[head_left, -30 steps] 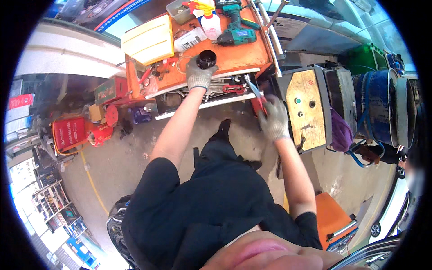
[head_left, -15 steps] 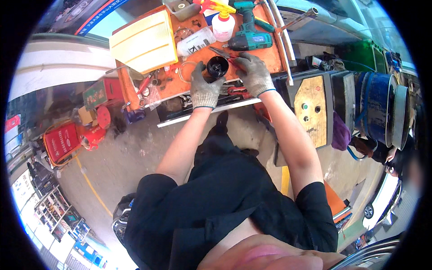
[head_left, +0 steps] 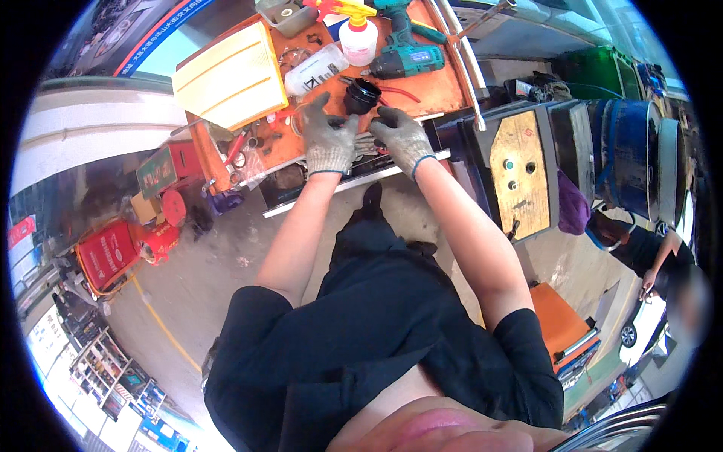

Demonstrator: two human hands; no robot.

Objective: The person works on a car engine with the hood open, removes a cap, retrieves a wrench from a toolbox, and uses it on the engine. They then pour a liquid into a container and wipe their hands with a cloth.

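A black round cup-shaped part stands on the orange workbench top. Just left of and below it is my left hand in a grey knit glove, fingers apart, holding nothing I can see. My right hand, gloved the same way, is lower right of the black part with its fingers loosely bent and nothing visible in them. Pliers with red handles lie behind the black part, which covers some of them. Under my hands is an open drawer with metal tools, partly hidden by the gloves.
On the bench are a yellow-framed pleated air filter, a spray bottle, a white packet and a teal cordless drill. Right stands a dark cabinet with a worn wooden panel, then a blue drum. Another person is far right.
My left hand has let go of the black part, and my right hand has left the pliers; both stay on the bench. My hands have drawn back toward the drawer.
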